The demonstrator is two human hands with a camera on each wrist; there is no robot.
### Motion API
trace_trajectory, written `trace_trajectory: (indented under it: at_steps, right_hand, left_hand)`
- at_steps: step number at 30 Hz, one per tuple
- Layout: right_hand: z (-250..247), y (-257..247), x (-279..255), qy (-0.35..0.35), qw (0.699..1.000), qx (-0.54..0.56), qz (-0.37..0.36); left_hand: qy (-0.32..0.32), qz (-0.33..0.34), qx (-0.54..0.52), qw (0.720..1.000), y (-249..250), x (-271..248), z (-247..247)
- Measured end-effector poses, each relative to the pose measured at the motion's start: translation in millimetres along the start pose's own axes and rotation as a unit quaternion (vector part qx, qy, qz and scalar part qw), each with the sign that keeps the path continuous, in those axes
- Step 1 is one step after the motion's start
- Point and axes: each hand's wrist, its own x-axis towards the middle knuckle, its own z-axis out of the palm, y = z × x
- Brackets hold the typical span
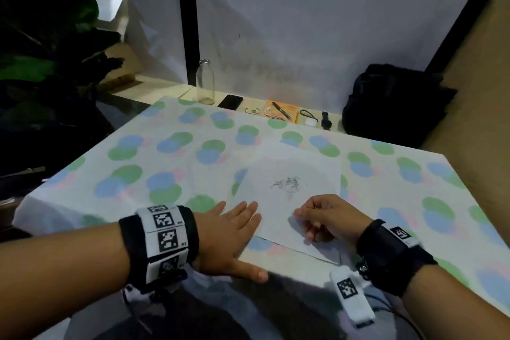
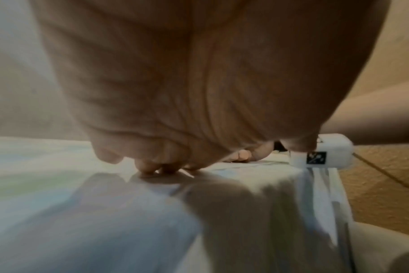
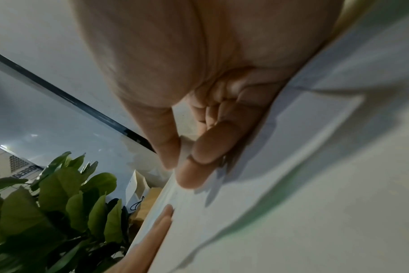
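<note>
A: Your sheet of paper lies flat on the table at your 1 o'clock, with a pencil scribble near its middle. Your right hand rests on the sheet at its 5 o'clock. Its grip is clamped, thumb against forefinger, on a small pale block, an eraser by the look of it.

B: Your left hand lies flat with straight fingers, its grip apart and holding nothing. The fingertips press at the sheet's 8 o'clock edge. That is the weak point, I judge: you pin one edge only.

A: Agreed. If you rub toward 12 o'clock, away from that hand, the loose far side can slide or buckle. A hard stroke over a buckle may crease or tear the sheet.

B: The heel of your right hand is a second worry. The scribble sits at 11 o'clock from it; drag the heel across and you could smear the graphite.

A: The pinch is narrow too. Press hard and the block may roll out of it.

B: The glass bottle and phone, beyond the table's far edge at 11 o'clock, stand well apart from both hands. I see little danger there.
</note>
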Motion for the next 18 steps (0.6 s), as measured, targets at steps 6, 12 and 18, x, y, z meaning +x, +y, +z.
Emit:
trace_trajectory:
  at_steps: [6, 12, 18]
  right_hand:
    - [0.2, 1.4, 2.5, 0.004, 1.000, 0.009, 0.020]
    - [1.4, -1.4, -1.2, 0.019, 0.999, 0.024, 0.022]
    - [0.8, 1.4, 1.7, 0.017, 0.999, 0.020, 0.022]
  left_hand:
    - [0.066, 0.013, -0.073, 0.995, 21.4, 56.2, -33.5]
    - [0.116, -0.034, -0.113, 0.986, 4.3, 63.5, -63.9]
    - [0.057, -0.111, -0.103, 0.987, 2.6, 68.1, -38.8]
